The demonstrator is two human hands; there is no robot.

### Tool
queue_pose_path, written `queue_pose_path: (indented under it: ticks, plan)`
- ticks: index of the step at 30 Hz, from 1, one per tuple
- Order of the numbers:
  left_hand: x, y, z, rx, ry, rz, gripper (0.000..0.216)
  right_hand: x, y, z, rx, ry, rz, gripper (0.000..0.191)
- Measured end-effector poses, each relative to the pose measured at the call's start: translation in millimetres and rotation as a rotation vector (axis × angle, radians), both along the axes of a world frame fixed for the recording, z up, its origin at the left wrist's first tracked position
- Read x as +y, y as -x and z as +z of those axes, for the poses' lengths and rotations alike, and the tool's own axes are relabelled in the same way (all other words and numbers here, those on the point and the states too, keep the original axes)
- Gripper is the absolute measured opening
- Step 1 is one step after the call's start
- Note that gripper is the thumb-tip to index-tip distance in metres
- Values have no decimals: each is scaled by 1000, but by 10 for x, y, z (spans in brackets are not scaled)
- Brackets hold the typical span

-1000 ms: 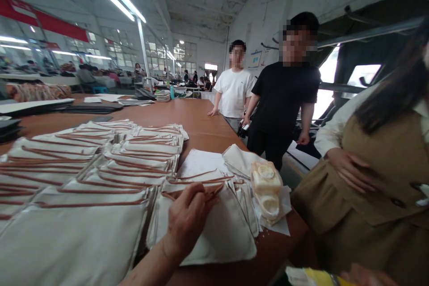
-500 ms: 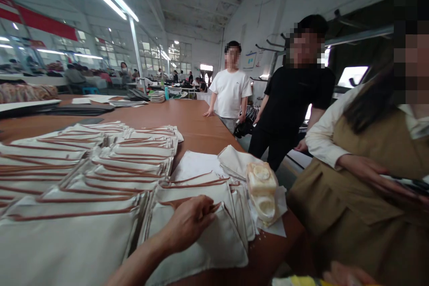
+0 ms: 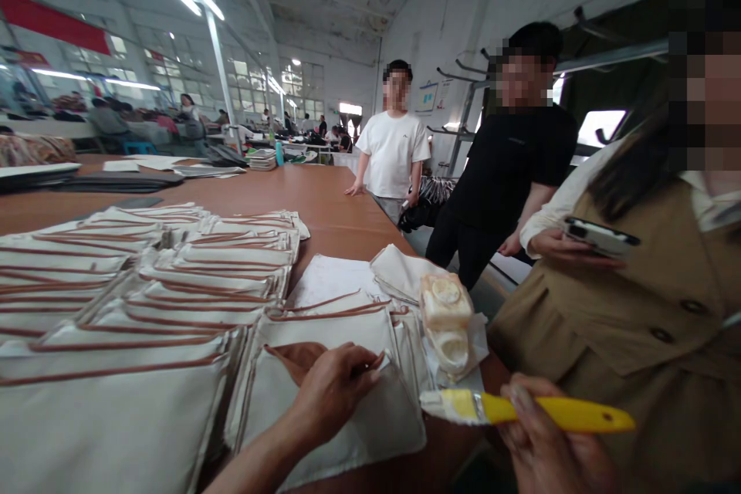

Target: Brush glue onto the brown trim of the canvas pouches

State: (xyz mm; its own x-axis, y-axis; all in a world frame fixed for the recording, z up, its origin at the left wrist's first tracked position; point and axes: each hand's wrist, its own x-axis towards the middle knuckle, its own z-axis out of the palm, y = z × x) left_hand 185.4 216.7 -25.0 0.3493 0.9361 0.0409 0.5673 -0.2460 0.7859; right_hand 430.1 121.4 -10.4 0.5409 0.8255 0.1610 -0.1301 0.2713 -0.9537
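Observation:
My left hand (image 3: 339,390) pinches the top edge of a pale fabric panel (image 3: 364,424) with brown trim, pulling its opening apart so that brown lining shows inside. In my right hand (image 3: 544,432) is a paintbrush (image 3: 556,411) with a yellow handle, held level, its whitish, coated bristles pointing left toward the panel. Just beyond the brush stands a glue-smeared plastic container (image 3: 445,316) with an opening low at its front, resting on white paper. More pale panels with brown edging lie in overlapping rows (image 3: 191,285) to the left.
A brown-covered table (image 3: 324,201) stretches away ahead. Dark sheets (image 3: 121,182) and papers lie at its far left. A person in a brown dress (image 3: 625,309) holds a phone close on the right; two other people stand along the right edge.
My right hand has risen into view with the paintbrush. My left hand stays at the panel, whose opening gapes wider. The person on the right has lifted the phone.

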Motion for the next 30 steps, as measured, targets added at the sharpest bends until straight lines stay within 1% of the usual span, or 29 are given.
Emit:
queue_pose_path:
  ticks: [2,3,6,8,11,14,18,23,24,27,28,30]
  plan:
    - [-41,-27,-5,-29,-5,-24,19,99,39,31,-73,-4,17,36]
    - [-61,-43,-11,-53,-1,-28,20,139,56,50,-148,-11,26,37]
    - [-119,-84,-27,-120,19,-36,22,237,102,107,-459,-49,57,34]
    - [-153,-101,-27,-142,32,-52,22,305,126,127,-628,-118,99,29]
    - [-192,-107,-15,-149,48,-109,18,427,134,131,-768,-241,156,22]
    - [-212,-100,-19,-150,49,-143,19,505,90,147,-850,-299,134,19]
    - [-212,-101,-42,-159,43,-137,17,453,41,211,-926,-269,42,13]
    - [-238,-141,-44,-168,9,-158,20,389,81,233,-961,-361,163,16]
    - [-248,-148,-45,-172,3,-160,19,386,80,226,-965,-355,154,15]
    - [-278,-163,-62,-183,-13,-162,15,351,52,215,-969,-307,62,10]
    - [-288,-166,-73,-182,-23,-162,15,330,43,217,-972,-301,65,9]
    - [-307,-175,-97,-172,-50,-153,16,285,29,226,-997,-335,142,8]
